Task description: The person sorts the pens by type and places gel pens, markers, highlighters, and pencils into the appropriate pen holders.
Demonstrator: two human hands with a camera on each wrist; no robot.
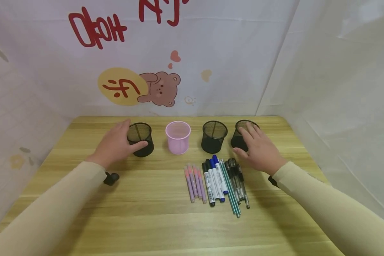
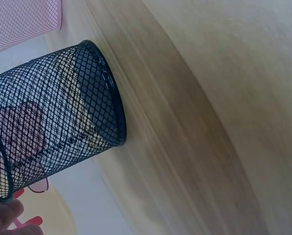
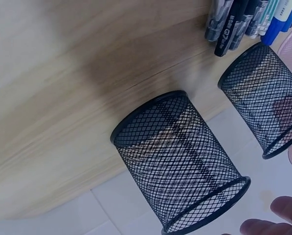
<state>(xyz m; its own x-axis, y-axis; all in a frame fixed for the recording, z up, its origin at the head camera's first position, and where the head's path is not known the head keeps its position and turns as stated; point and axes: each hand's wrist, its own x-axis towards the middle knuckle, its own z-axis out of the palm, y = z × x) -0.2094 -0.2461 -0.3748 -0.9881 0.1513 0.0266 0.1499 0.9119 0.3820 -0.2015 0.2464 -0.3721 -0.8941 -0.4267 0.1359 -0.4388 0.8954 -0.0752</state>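
Observation:
Four mesh pen holders stand in a row. My left hand (image 1: pixel 114 145) is spread beside the leftmost black pen holder (image 1: pixel 144 151), thumb overlapping its front; in the left wrist view its fingertips (image 2: pixel 6 213) are right by the rim. My right hand (image 1: pixel 259 149) reaches over the rightmost black pen holder (image 1: pixel 238 142), fingers extended across its rim in the head view. In the right wrist view, those fingertips (image 3: pixel 268 227) show apart from this holder. Between the hands stand a pink pen holder (image 1: pixel 178 144) and another black pen holder (image 1: pixel 212 142).
Purple pens (image 1: pixel 192 186), whiteboard markers (image 1: pixel 217 181) with black or blue caps, teal pencils (image 1: pixel 232 193) and black-capped clear pens (image 1: pixel 238 181) lie side by side before the holders. A printed white cloth (image 1: pixel 227 46) hangs behind the wooden table (image 1: pixel 140 220).

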